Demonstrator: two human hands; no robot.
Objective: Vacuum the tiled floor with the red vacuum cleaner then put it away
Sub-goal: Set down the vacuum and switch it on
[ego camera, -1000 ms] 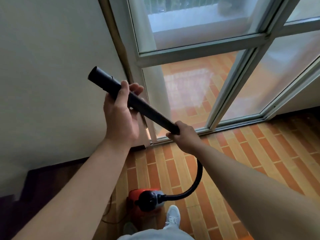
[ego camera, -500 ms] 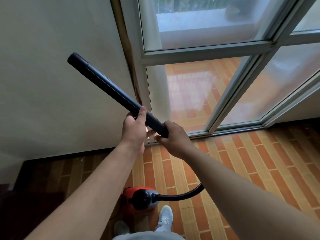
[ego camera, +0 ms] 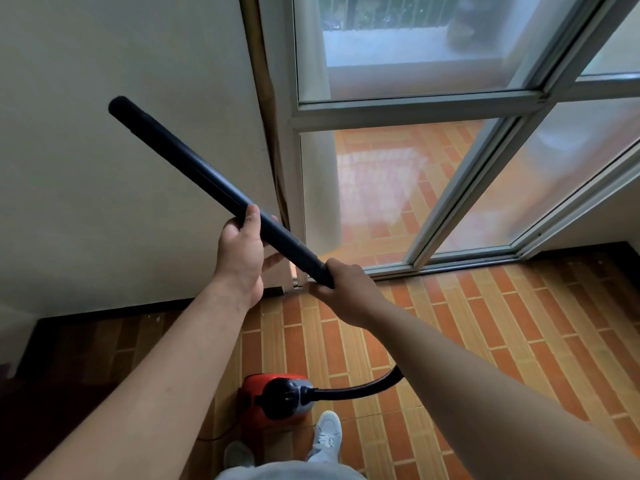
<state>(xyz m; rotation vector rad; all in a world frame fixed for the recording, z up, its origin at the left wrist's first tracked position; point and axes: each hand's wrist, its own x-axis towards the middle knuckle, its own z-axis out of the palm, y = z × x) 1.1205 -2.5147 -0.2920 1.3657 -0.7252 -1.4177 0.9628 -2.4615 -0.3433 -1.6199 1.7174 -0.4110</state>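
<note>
The red vacuum cleaner (ego camera: pixel 273 396) stands on the tiled floor (ego camera: pixel 485 341) between my arms, just in front of my feet. Its black hose (ego camera: pixel 360 388) curves up to the right and passes behind my right forearm. I hold the black wand tube (ego camera: pixel 194 171) raised in the air, its open end pointing up and left toward the wall. My left hand (ego camera: pixel 242 251) grips the tube near its lower third, thumb over the top. My right hand (ego camera: pixel 346 289) grips the tube's lower end where the hose joins it.
A white wall (ego camera: pixel 121 202) with a dark baseboard fills the left. A glass sliding door (ego camera: pixel 433 168) with a metal frame stands ahead and to the right, a tiled balcony behind it. My white shoes (ego camera: pixel 325 434) show at the bottom edge.
My left hand slid down the tube from near its upper end toward my right hand. The tube now reaches farther up and left. The view shifted slightly.
</note>
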